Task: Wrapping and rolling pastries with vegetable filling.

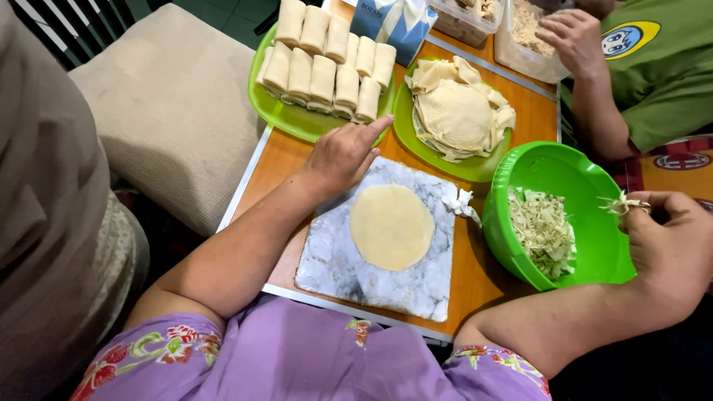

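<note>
Bright even indoor light, soft shadows, sharp focus, wide-angle edge distortion

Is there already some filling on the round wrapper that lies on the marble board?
No, the round wrapper on the marble board is bare; the shredded filling is in the green bowl.

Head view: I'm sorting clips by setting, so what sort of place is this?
Probably a home kitchen or dining table set up for making spring rolls. A round wrapper lies on a marble board, a green bowl holds shredded filling, and a green tray carries finished rolls.
</note>
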